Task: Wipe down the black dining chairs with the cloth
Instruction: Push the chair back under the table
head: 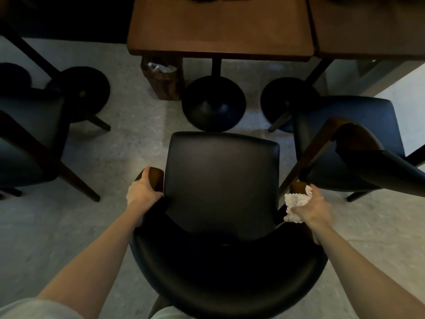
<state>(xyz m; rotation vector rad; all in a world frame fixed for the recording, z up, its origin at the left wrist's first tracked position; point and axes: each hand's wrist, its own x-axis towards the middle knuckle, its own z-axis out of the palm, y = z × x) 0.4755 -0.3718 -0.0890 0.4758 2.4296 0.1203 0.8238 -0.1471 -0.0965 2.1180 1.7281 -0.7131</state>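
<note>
Cloth (pixel 296 202) is sitting bunched in the right hand (pixel 316 209), whose fingers (pixel 309 192) are curling round it and pressing it against the wooden tip of the right armrest (pixel 297 187) of the black chair (pixel 220 185) in the middle. The left hand (pixel 142 192) is gripping the wooden tip of the left armrest (pixel 156 178), its fingers lying close together and wrapping over the outer side. The person is standing behind this chair and looking down over its curved backrest (pixel 225 272), with both forearms reaching forward past it, one on each side. The seat is facing a brown tabletop (pixel 218 26), whose round black pedestal base (pixel 212 104) is standing on the pale grey floor (pixel 128 134) just beyond the seat's front edge. A woven basket (pixel 164 82) is sitting under the tabletop's near left corner, just beside the base, and is holding something pale and crumpled. A second chair on the left (pixel 30 139) is standing well apart from the middle one. A third chair on the right (pixel 349 139) is standing near, and its wooden frame is running down just beside the cloth; whether they are touching I cannot tell
</note>
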